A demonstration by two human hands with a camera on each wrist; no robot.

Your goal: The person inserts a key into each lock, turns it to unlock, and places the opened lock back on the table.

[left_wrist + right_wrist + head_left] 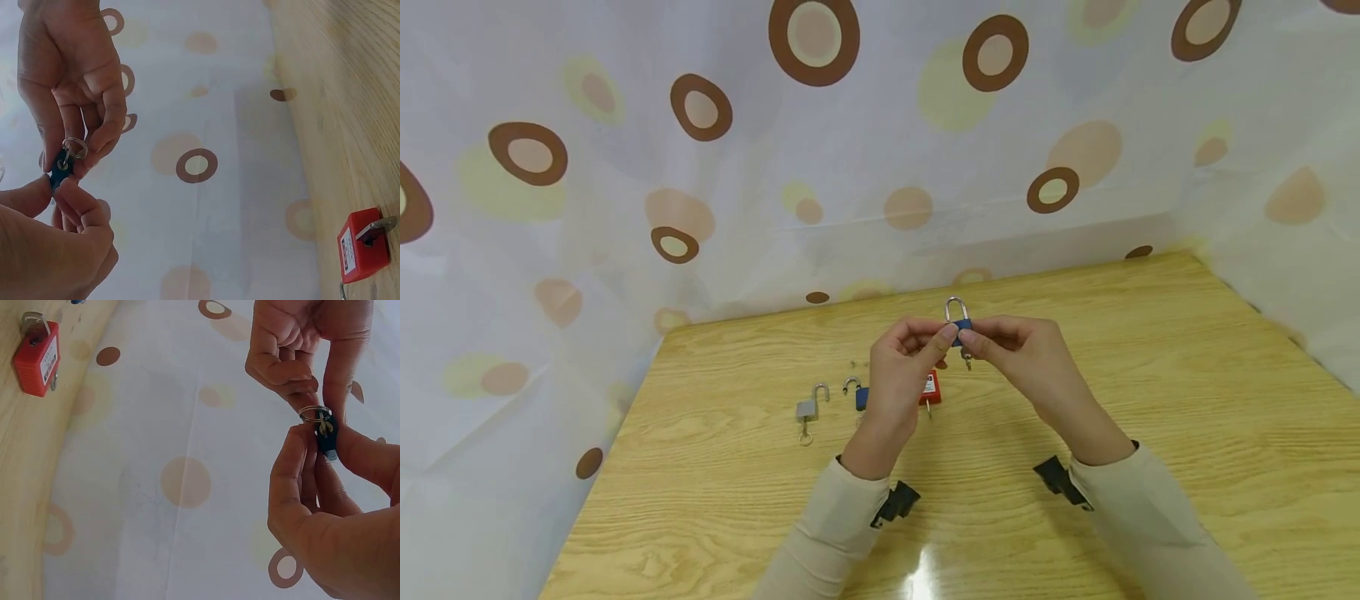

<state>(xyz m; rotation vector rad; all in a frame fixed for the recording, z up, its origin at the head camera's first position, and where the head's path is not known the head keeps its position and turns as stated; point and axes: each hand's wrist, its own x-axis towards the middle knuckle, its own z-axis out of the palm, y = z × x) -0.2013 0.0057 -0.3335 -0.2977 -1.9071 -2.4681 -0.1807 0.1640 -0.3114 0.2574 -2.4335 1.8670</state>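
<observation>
Both hands hold a small blue padlock [962, 325] above the table, its silver shackle pointing up. My left hand [898, 371] pinches the body from the left, and my right hand [1033, 358] pinches it from the right, thumbs toward me. A key with a ring [967, 360] hangs below the body; the ring [75, 147] also shows in the left wrist view. Fingers cover much of the body, so I cannot tell whether the shackle is locked. Behind the left hand lies a red padlock [932, 389] with a key in it, partly hidden.
Left of the hands, a silver padlock [807, 410] with its shackle swung open lies on the wooden table [715, 483]. Another blue padlock [861, 399], shackle open, is partly covered by the left hand. Tiny bits [853, 363] lie behind it. A patterned sheet [850, 167] hangs behind the table.
</observation>
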